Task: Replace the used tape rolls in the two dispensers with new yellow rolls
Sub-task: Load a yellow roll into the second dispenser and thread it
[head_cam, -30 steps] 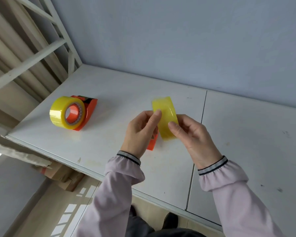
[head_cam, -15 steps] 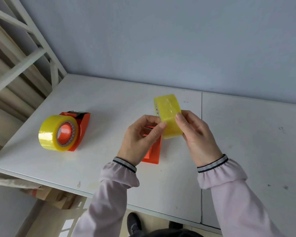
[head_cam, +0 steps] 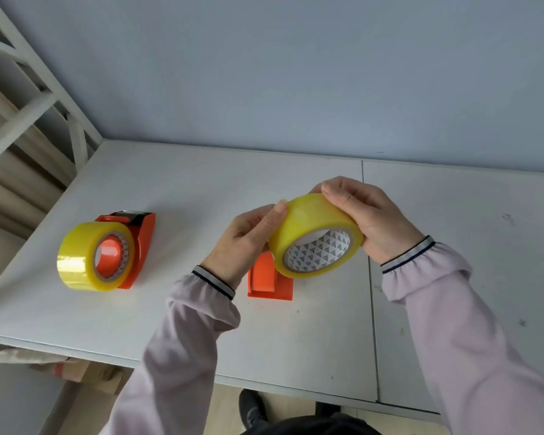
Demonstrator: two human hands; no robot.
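I hold a yellow tape roll (head_cam: 299, 224) in the air with both hands, its patterned white core facing me. My right hand (head_cam: 368, 218) grips it from the top and right; my left hand (head_cam: 245, 240) pinches its left edge with thumb and fingers. Directly below the roll an orange dispenser (head_cam: 269, 282) lies on the white table (head_cam: 201, 189), partly hidden by the roll and my left hand, with no roll visible on it. At the left stands a second orange dispenser (head_cam: 142, 243) carrying a yellow roll (head_cam: 85, 262) on its hub.
A grey wall runs along the table's far edge. A white metal frame (head_cam: 25, 117) rises at the left. A seam (head_cam: 369, 277) splits the tabletop right of centre. Cardboard (head_cam: 85, 372) lies on the floor below the near edge, beside my shoes.
The roll has turned in my hands from edge-on to core facing me and shifted a little right. My right hand moved over its top. The view also dropped and shifted.
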